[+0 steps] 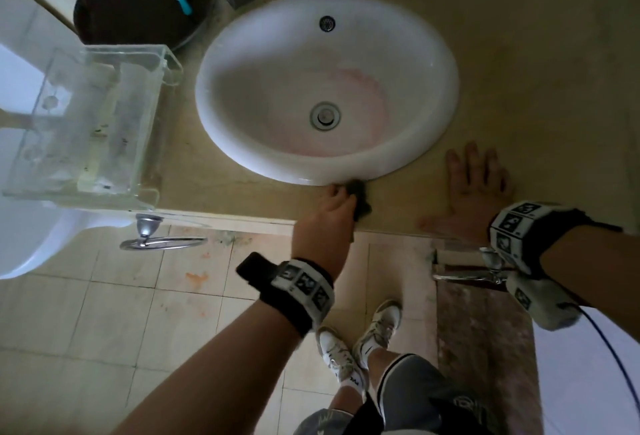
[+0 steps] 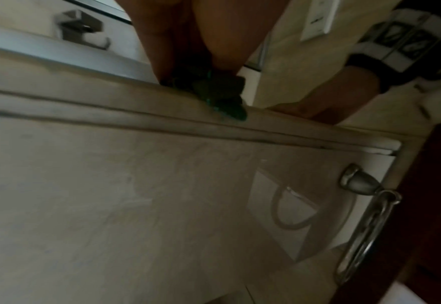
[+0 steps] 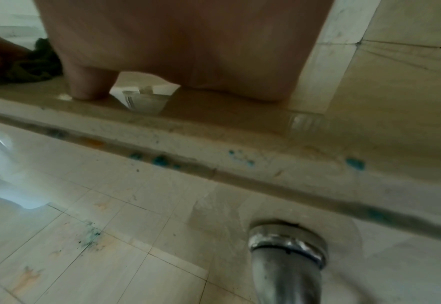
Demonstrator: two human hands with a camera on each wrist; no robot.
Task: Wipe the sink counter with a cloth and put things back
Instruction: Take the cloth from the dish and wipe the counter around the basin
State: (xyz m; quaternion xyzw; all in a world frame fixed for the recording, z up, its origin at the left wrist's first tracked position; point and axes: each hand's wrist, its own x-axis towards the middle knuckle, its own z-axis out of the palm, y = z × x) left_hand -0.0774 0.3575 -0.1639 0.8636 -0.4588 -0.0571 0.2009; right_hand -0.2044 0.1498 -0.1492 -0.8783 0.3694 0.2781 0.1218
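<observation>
The left hand (image 1: 329, 213) is gripping a dark crumpled cloth (image 1: 360, 197) against the white oval sink's (image 1: 446, 88) near rim, while the right hand (image 1: 474, 189) is lying flat, fingers spread, beside that sink.

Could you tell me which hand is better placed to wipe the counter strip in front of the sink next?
Left: the left hand already grips the cloth there; the right hand lies flat on the counter.
</observation>
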